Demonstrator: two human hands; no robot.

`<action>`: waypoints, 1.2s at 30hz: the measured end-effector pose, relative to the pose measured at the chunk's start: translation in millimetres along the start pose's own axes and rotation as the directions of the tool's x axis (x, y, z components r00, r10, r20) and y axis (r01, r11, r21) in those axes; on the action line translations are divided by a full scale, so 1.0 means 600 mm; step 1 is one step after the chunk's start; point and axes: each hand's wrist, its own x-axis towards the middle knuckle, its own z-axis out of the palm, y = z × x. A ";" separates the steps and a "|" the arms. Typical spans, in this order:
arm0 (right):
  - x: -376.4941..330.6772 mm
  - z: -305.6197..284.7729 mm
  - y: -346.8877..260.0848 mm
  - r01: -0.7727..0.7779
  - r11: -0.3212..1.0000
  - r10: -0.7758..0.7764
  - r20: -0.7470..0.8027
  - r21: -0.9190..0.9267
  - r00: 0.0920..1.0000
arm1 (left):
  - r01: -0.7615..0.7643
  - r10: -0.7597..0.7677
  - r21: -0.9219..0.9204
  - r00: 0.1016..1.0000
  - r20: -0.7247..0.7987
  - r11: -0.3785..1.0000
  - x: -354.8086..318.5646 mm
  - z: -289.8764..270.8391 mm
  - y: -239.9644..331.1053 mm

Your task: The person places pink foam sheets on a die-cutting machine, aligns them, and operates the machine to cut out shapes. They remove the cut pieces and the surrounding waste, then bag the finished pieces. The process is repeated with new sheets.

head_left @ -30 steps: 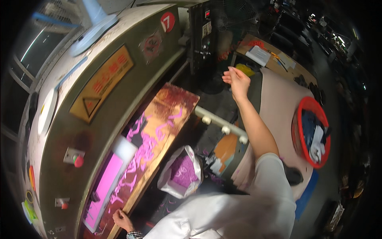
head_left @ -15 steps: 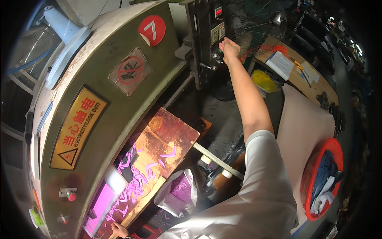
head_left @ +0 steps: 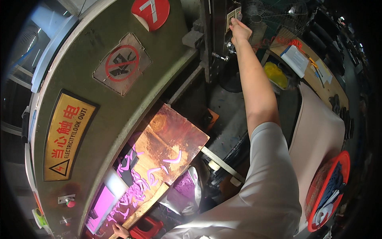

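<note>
Right hand raised at one o'clock, fingers pinching control box switch; left hand resting on copper plate edge, pink cut pieces uncollected.

hands: 2 | warning signs: 2 | red baskets: 1 | fans: 1

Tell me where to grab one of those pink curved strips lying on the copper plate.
Take the pink curved strip lying alone on the copper plate by one tapered end, coming from above. It lies flat and thin on the bare metal, apart from the pink pile, so a fingertip pinch at a tip likely lifts it cleanly.
</note>
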 end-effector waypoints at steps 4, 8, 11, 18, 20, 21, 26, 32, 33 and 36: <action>0.005 0.000 0.002 0.008 1.000 -0.008 0.013 -0.027 1.000 | -0.024 0.021 -0.054 0.998 -0.058 0.998 0.005 -0.002 -0.003; 0.023 0.000 0.015 0.073 0.992 -0.075 -0.010 -0.106 0.997 | 0.071 -0.086 0.100 0.986 0.146 0.992 0.003 -0.017 0.061; 0.005 -0.018 0.019 0.185 0.971 -0.202 -0.105 -0.152 0.974 | -0.088 0.091 0.065 0.995 -0.042 0.994 -0.025 -0.017 0.148; -0.321 -0.085 0.030 0.134 0.989 -0.102 0.394 -0.056 0.914 | -0.173 0.173 0.085 0.985 0.000 0.981 -0.007 -0.034 0.245; -0.476 -0.079 0.052 0.152 0.976 -0.044 0.538 -0.158 0.842 | -0.221 0.243 0.164 0.961 -0.131 0.961 0.000 -0.033 0.257; -0.566 -0.077 0.068 0.141 0.979 -0.016 0.642 -0.144 0.767 | -0.183 0.205 0.205 0.974 -0.094 0.962 0.002 -0.032 0.261; -0.971 -0.052 0.067 0.208 0.959 0.175 0.979 -0.194 0.108 | -0.231 0.244 0.103 0.959 -0.147 0.968 0.015 -0.020 0.278; -1.226 0.043 0.023 0.589 0.783 -0.130 0.979 0.197 -0.155 | -0.395 0.450 -0.346 0.889 0.091 0.851 0.039 -0.056 0.234; -1.248 0.058 0.021 0.619 0.761 -0.136 0.981 0.193 -0.139 | -0.359 0.480 -0.500 0.867 0.134 0.788 0.046 -0.069 0.210; -1.281 0.116 0.017 0.835 0.473 -0.304 0.941 0.281 -0.145 | -0.586 0.569 -0.331 0.807 -0.156 0.740 0.083 -0.121 0.106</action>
